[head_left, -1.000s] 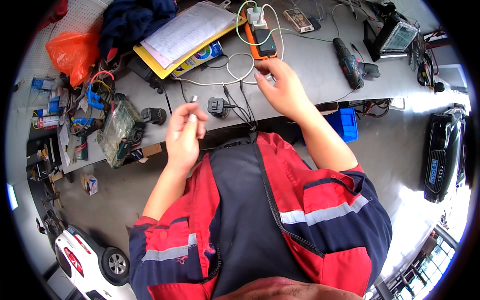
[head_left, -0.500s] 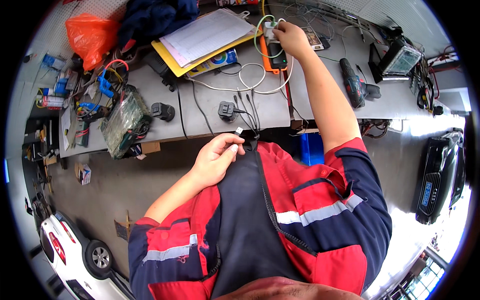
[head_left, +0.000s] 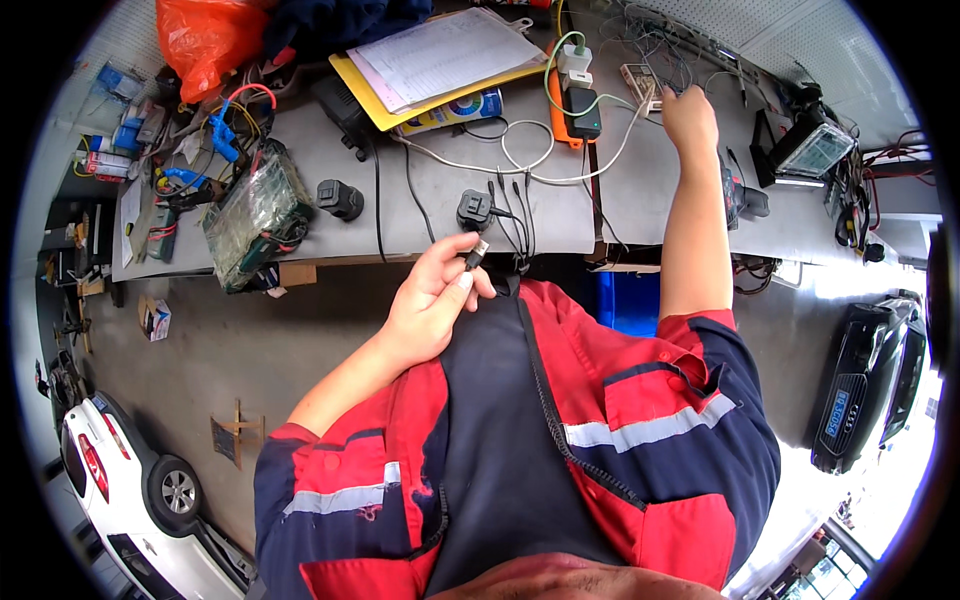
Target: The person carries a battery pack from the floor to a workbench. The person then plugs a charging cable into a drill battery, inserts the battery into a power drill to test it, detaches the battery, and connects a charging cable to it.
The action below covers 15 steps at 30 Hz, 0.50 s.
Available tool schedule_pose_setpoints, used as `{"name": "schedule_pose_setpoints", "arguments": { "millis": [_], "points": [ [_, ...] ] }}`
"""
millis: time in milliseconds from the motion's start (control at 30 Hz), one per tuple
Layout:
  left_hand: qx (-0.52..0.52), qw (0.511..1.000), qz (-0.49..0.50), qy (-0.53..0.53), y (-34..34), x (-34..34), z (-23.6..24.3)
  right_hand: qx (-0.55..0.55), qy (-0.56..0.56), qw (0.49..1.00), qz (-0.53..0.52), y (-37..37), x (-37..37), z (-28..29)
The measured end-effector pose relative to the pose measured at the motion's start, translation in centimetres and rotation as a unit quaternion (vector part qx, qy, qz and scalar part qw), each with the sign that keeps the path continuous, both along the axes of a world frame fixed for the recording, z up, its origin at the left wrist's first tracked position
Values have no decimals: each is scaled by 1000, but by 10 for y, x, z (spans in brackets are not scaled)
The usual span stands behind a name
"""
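My left hand (head_left: 430, 305) is closed in front of my chest, thumb and fingers pinching a black USB plug (head_left: 477, 256) with a metal tip. My right hand (head_left: 690, 122) reaches far over the bench, fingers bent. A white cable (head_left: 560, 181) runs up to its fingertips, whose grip is partly hidden. Left of that hand lies an orange power strip (head_left: 560, 100) with a white plug adapter (head_left: 574, 65) and a black charger (head_left: 582, 113) in it. A green cable (head_left: 552, 75) loops from the adapter. A small box (head_left: 640, 85) lies beside the right fingertips.
A yellow clipboard (head_left: 355, 98) with papers lies behind a black battery adapter (head_left: 475, 209) and a battery pack (head_left: 340, 199). A cordless drill (head_left: 740, 197) is partly behind my right forearm. A work lamp (head_left: 815, 150) stands right; a wrapped green device (head_left: 255, 220) sits left.
My right hand has moved right, away from the power strip, and the white cable's end has come with it. My left hand has raised the USB plug slightly.
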State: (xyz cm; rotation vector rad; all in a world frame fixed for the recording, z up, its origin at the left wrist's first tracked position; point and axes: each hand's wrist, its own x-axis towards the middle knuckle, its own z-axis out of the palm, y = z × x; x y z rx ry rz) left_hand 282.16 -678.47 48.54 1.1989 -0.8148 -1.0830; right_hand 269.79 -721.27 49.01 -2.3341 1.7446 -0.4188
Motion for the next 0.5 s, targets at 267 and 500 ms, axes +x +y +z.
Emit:
{"name": "schedule_pose_setpoints", "arguments": {
  "millis": [267,500],
  "points": [
    [-33,998,3,-55,-12,-2,-1,49,-278,767,577,181,-4,47],
    [-43,984,-13,-171,-18,-2,-1,-146,-207,707,661,238,-1,45]
  ]
}}
